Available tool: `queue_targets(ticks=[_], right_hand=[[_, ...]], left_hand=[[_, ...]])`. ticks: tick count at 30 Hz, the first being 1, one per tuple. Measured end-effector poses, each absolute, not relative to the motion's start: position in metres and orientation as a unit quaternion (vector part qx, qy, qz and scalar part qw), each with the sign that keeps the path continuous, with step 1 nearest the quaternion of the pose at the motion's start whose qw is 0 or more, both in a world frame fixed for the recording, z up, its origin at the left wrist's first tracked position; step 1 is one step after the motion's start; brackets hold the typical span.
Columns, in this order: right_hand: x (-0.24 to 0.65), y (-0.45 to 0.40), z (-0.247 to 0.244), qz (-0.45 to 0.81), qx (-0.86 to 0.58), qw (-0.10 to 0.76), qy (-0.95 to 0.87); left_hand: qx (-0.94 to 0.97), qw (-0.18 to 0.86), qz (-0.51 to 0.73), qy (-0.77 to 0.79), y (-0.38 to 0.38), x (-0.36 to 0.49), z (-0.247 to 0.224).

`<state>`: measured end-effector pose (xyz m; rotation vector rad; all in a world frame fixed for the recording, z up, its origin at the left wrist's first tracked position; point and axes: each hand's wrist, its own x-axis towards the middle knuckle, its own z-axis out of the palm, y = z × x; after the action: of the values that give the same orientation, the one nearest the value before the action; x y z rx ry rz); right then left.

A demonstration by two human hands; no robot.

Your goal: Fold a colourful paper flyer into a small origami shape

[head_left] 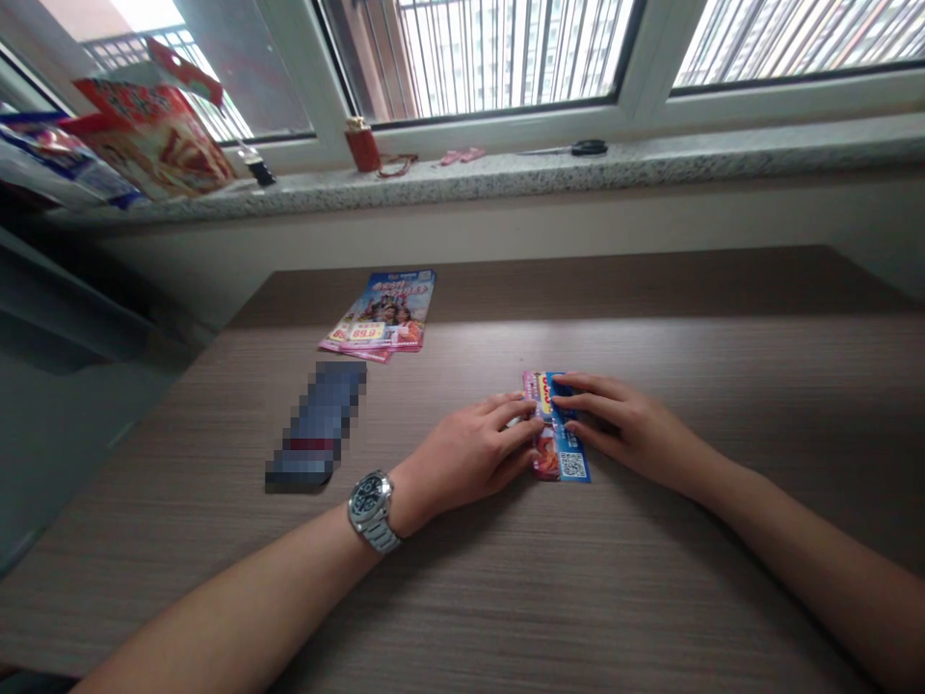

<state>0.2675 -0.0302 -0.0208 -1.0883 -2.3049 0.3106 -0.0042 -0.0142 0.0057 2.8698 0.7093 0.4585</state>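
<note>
A folded, colourful flyer (pixel 550 445) with a QR code on its lower right lies flat on the wooden table (pixel 462 598). From the left, my left hand (pixel 473 451) rests its fingertips on the flyer's left edge; a metal watch (pixel 372 511) is on that wrist. My right hand (pixel 625 429) reaches in from the other side, fingers stretched out and touching the flyer's upper right part. Neither hand grips the paper; the fingers of both lie fairly flat. The thumbs are mostly hidden.
A small stack of flyers (pixel 390 313) lies toward the back left, with a blurred-out dark phone-like object (pixel 314 429) in front. On the stone windowsill (pixel 506 178) are snack bags (pixel 155 145), a red container (pixel 362 146), something pink (pixel 462 155) and dark-handled scissors (pixel 589 147).
</note>
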Motion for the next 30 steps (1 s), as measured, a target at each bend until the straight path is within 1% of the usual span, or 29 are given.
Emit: queue_targets(ticks=[6, 16, 30], right_hand=[[0.270, -0.034, -0.018, 0.113, -0.399, 0.288, -0.863], [0.275, -0.039, -0.014, 0.097, -0.381, 0.259, -0.882], [0.275, -0.040, -0.011, 0.102, -0.363, 0.249, -0.892]], left_hand=[[0.950, 0.067, 0.162, 0.258, -0.013, -0.004, 0.004], [0.940, 0.044, 0.149, 0.305, -0.013, -0.002, 0.011], [0.946, 0.096, 0.151, 0.270, -0.010, -0.004, 0.004]])
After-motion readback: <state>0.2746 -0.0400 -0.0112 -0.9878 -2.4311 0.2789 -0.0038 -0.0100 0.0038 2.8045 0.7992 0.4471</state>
